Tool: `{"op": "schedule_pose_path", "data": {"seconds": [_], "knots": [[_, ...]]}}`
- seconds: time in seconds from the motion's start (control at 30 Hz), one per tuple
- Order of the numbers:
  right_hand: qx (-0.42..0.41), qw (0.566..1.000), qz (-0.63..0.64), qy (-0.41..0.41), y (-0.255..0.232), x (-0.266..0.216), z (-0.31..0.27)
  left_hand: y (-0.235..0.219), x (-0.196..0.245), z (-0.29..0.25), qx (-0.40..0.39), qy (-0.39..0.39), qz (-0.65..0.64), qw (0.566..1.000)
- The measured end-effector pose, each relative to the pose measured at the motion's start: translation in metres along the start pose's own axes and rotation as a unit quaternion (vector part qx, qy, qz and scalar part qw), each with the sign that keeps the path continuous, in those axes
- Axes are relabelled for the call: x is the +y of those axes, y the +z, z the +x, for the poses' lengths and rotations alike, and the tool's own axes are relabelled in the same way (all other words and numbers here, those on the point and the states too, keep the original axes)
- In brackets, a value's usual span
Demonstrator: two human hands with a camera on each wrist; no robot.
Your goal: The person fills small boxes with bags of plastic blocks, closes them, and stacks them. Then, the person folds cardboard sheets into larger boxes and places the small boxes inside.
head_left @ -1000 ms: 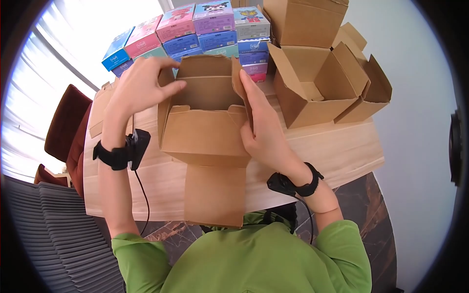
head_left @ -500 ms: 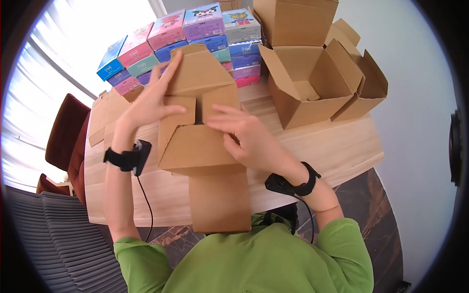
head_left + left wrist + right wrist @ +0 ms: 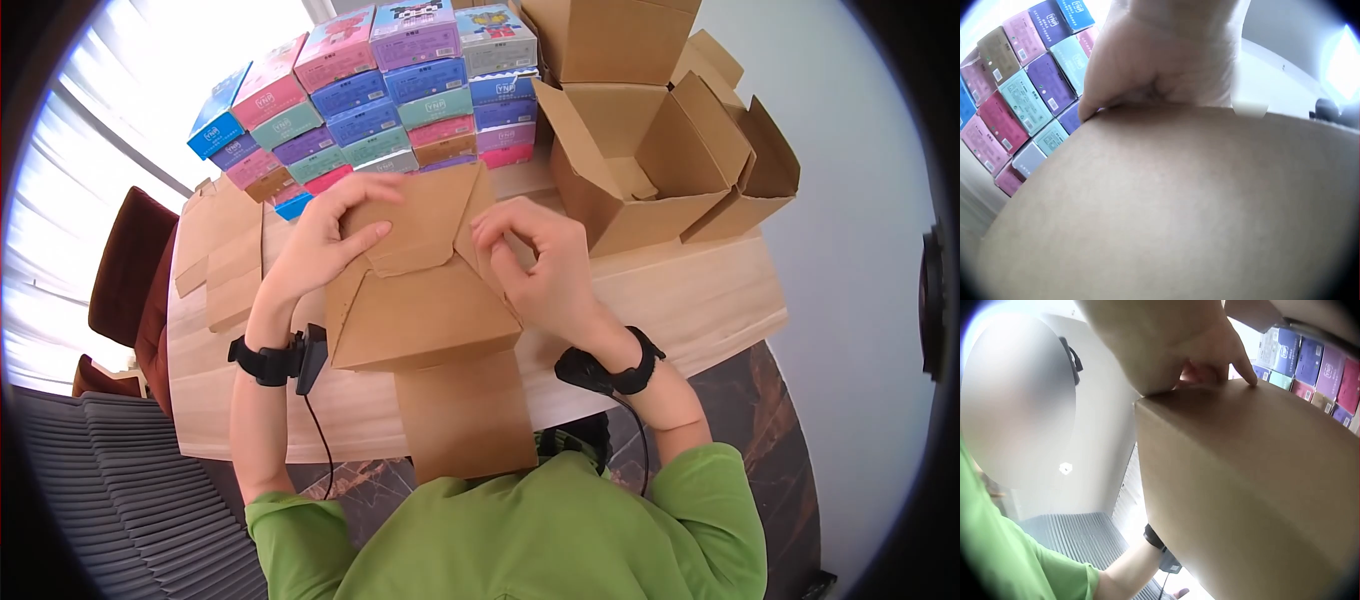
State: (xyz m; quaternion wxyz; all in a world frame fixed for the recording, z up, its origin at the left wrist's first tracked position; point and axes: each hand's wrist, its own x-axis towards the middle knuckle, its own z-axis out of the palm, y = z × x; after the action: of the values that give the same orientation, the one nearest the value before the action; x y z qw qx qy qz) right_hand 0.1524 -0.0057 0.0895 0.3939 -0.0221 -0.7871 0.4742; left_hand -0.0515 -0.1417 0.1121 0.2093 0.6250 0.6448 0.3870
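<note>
Left hand (image 3: 325, 235) fingers pressing cardboard box (image 3: 420, 300) flap, right hand (image 3: 535, 260) fingers curled on it

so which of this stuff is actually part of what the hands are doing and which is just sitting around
In hand:
cardboard box, flaps being folded over
left hand, pressing a flap
right hand, fingers curled at the flap edge

Lying about:
stack of colourful small boxes
open cardboard boxes at the right
flat cardboard pieces at the left
wooden table
</note>
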Motion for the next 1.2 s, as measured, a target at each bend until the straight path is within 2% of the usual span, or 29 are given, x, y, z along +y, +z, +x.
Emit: {"op": "schedule_pose_path", "data": {"seconds": [0.1,0.2,0.23,0.3,0.33,0.4,0.43,0.53,0.57,0.6,0.7,0.8,0.9,0.93,1.0,1.03,1.1,1.13,1.2], "knots": [[0.032,0.999,0.001,0.043,0.000,0.003,0.013,0.006,0.023,0.002,0.005,-0.069,0.018,0.997],[0.071,0.992,0.077,0.067,0.003,0.026,0.030,0.004,0.024,0.000,-0.058,-0.084,0.098,0.990],[0.051,0.994,0.066,0.072,0.002,0.034,0.035,0.004,0.025,-0.002,-0.062,-0.063,0.107,0.990],[-0.045,0.987,0.126,0.093,0.007,0.083,0.043,0.006,0.029,-0.014,-0.070,-0.019,0.127,0.989],[-0.092,0.978,0.156,0.104,0.009,0.094,0.045,0.008,0.027,-0.023,-0.010,-0.005,0.086,0.996],[-0.156,0.920,0.239,0.268,0.008,0.101,0.042,0.019,0.015,-0.042,0.108,0.022,0.003,0.994],[-0.186,0.876,0.278,0.346,0.009,0.103,0.040,0.026,0.009,-0.050,0.145,-0.049,-0.082,0.985],[-0.200,0.848,0.251,0.422,0.020,0.130,0.038,0.030,-0.006,-0.086,0.097,-0.228,-0.267,0.931],[-0.208,0.844,0.235,0.436,0.021,0.137,0.038,0.032,-0.002,-0.092,0.082,-0.203,-0.260,0.940],[-0.226,0.842,0.215,0.439,0.024,0.139,0.038,0.034,0.004,-0.097,0.063,-0.175,-0.255,0.949],[-0.319,0.849,0.131,0.401,0.042,0.136,0.046,0.034,0.019,-0.111,0.037,-0.169,-0.300,0.938],[-0.428,0.850,0.022,0.306,0.066,0.122,0.062,0.033,0.035,-0.119,0.013,-0.185,-0.289,0.939],[-0.495,0.844,-0.054,0.199,0.071,0.095,0.079,0.030,0.061,-0.122,0.024,-0.120,-0.223,0.967],[-0.504,0.845,-0.062,0.166,0.065,0.080,0.085,0.027,0.063,-0.130,0.008,-0.148,-0.233,0.961],[-0.485,0.859,-0.018,0.163,0.047,0.037,0.094,0.016,0.060,-0.158,-0.021,-0.205,-0.255,0.945],[-0.468,0.866,0.021,0.177,0.038,0.016,0.098,0.008,0.043,-0.179,-0.031,-0.173,-0.231,0.957],[-0.419,0.888,-0.012,0.190,0.020,-0.010,0.121,-0.006,-0.001,-0.222,-0.048,-0.107,-0.184,0.976],[-0.403,0.895,0.062,0.181,0.005,-0.027,0.129,-0.016,0.012,-0.236,-0.001,-0.074,-0.056,0.996],[-0.364,0.917,0.084,0.140,-0.026,-0.059,0.133,-0.024,0.034,-0.243,0.094,-0.049,0.049,0.993]]}}
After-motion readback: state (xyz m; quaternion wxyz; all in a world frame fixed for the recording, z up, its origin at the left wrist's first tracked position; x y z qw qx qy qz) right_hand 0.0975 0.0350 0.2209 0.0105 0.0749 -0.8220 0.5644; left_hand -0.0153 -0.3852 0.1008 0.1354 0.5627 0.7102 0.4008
